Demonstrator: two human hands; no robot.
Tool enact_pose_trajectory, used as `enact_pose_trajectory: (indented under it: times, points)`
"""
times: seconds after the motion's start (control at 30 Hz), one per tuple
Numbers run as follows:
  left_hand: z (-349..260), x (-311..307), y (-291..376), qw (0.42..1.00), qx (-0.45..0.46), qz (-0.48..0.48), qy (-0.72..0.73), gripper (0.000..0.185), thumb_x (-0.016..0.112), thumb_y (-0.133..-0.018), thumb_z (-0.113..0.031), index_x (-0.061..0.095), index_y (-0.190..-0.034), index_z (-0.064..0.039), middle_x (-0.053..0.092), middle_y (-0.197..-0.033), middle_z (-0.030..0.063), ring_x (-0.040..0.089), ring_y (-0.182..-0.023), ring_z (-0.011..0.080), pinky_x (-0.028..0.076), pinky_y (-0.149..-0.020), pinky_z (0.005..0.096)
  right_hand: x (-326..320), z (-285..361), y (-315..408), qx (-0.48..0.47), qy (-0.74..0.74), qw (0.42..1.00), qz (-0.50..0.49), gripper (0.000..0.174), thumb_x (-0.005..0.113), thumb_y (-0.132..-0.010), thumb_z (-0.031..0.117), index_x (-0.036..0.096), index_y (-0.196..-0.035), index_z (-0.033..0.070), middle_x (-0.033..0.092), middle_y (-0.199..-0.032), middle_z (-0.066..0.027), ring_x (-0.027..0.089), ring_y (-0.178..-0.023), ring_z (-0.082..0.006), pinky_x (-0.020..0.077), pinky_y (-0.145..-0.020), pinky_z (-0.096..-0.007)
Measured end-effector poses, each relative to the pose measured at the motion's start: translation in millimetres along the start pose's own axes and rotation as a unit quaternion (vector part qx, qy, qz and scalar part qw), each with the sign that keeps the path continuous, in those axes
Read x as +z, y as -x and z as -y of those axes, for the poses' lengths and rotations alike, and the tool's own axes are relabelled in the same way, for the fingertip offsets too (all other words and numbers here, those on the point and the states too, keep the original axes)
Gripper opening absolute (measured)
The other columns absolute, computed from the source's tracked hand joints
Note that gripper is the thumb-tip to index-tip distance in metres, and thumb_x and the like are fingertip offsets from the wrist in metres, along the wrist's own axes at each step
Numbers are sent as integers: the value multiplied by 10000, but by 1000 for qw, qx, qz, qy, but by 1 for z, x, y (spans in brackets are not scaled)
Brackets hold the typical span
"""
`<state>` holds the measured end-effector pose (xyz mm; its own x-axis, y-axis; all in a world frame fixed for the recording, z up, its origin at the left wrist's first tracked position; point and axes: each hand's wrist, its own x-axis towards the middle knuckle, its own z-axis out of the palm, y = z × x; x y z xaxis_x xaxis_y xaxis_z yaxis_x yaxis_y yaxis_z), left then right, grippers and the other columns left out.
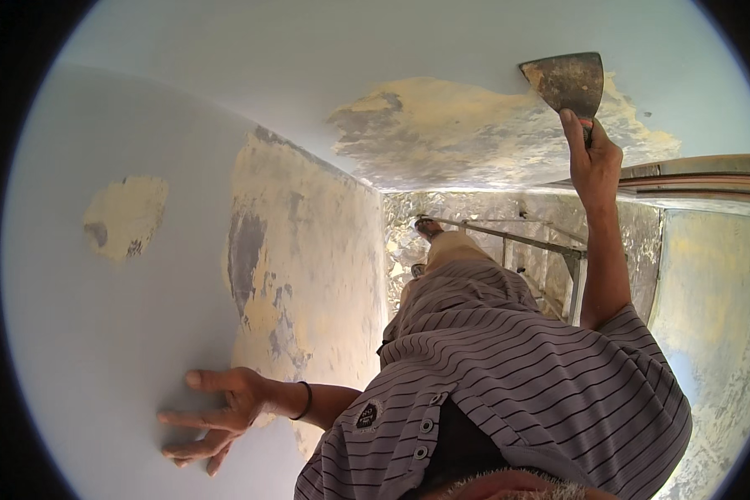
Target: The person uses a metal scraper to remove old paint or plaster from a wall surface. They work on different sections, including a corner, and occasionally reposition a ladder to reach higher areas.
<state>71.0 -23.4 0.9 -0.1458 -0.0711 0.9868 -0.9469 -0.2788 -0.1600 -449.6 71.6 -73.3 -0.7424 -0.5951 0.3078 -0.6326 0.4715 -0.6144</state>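
My right hand (595, 165) is closed around the handle of a broad, stained scraper (565, 78). Its blade lies over the light blue painted wall (450, 44) at the upper edge of a large scraped patch (475, 137), where cream and grey layers show. Whether the blade edge touches the paint cannot be told. My left hand (222, 415) has its fingers spread, with the fingertips on or close to the blue side wall (119, 325) and nothing held. Beside it a tall scraped area (300, 250) runs down to the corner.
Paint flakes (403, 250) litter the floor far below, near my sandalled foot (428, 226). A metal frame (575, 275) stands beside my legs. A window or door frame with rusty bars (700, 179) is at the right. A small scraped patch (127, 217) marks the left wall.
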Motion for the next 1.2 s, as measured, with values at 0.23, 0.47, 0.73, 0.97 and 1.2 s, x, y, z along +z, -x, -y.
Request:
enact_pose_trajectory:
  times: [0.23, 0.47, 0.73, 0.97, 1.2]
  points:
    - [1, -1, 3, 1000, 7, 3, 2, 595, 668, -965, -524, 678, -1390, -107, 407, -1602, 224, 256, -1572, 359, -77, -1219, 671, 9, -42, 15, 38, -20, 999, -13, 571, 659, -1003, 523, 758, -1037, -39, 636, -615, -138, 608, -573, -181, 496, -595, -344]
    - [9, -4, 5, 1000, -6, -7, -10, 554, 661, -949, -585, 721, -1342, -199, 459, -1579, 174, 318, -1548, 336, -38, -1208, 713, 34, 50, 9, 40, -340, 931, 131, 353, 696, -1024, 378, 707, -980, 28, 569, -662, 36, 498, -581, -42, 389, -519, -240]
    - [5, -11, 7, 997, 23, 64, -29, 565, 614, -998, -518, 693, -1362, -94, 376, -1618, 248, 218, -1585, 356, -106, -1236, 633, 163, 51, 78, -111, -198, 953, 203, 319, 581, -1082, 321, 622, -1007, 14, 563, -671, -28, 513, -523, -96, 419, -473, -271]
    - [7, -14, 8, 996, 25, 74, -41, 563, 657, -969, -485, 693, -1360, -81, 381, -1612, 252, 212, -1585, 363, -116, -1232, 638, 145, 71, 62, 39, -358, 851, 382, 255, 502, -1112, 241, 525, -970, 30, 533, -694, -13, 510, -560, -88, 412, -497, -285]
    - [9, -11, 10, 996, 29, 71, -39, 625, 694, -927, -546, 681, -1386, -121, 374, -1612, 218, 227, -1571, 399, -53, -1165, 773, 151, 105, 60, 64, -395, 844, 355, 278, 541, -1095, 233, 551, -912, 25, 503, -681, 17, 443, -583, -64, 380, -523, -276]
